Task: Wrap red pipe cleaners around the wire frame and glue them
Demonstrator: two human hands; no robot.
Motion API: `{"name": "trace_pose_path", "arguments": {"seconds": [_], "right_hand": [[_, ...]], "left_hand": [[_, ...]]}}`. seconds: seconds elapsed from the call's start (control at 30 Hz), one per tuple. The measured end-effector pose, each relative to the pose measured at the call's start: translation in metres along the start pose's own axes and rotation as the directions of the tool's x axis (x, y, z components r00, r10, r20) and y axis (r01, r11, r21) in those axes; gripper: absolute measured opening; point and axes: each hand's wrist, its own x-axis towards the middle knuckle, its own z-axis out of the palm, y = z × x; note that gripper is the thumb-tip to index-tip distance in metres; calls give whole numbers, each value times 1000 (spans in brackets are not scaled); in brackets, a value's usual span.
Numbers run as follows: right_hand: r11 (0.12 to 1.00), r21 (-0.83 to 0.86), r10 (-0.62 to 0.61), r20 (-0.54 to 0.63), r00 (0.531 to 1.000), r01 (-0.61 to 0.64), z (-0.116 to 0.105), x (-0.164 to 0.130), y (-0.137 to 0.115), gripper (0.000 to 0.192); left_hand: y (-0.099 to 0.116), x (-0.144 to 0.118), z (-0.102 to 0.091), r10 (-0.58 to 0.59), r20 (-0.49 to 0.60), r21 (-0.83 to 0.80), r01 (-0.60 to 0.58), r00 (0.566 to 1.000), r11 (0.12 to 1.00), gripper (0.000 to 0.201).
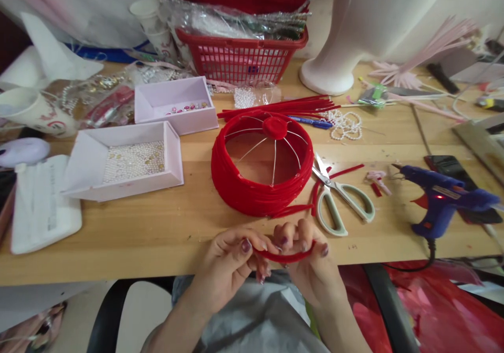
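The red frame [260,198] looks wrapped round its sides, ribs [274,163] still bare — left hand [231,257] and right hand [313,258] pinching a red strip [284,258].

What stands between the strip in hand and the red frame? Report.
Ahead of the held strip, only a red strip end at the near right edge of the red frame; scissors lie aside, to the right.
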Motion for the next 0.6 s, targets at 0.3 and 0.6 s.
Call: {"name": "trace_pose_path", "arguments": {"seconds": [0.3,0.6], "right_hand": [[999,41,13,-118,993,-8,14,4,-1,45],[984,-175,-40,-84,996,24,7,-14,0,40]], "left_hand": [[3,3,-3,-47,-2,-281,45,999,959,42],[5,4,-2,-11,9,-310,13,1000,951,35]]}}
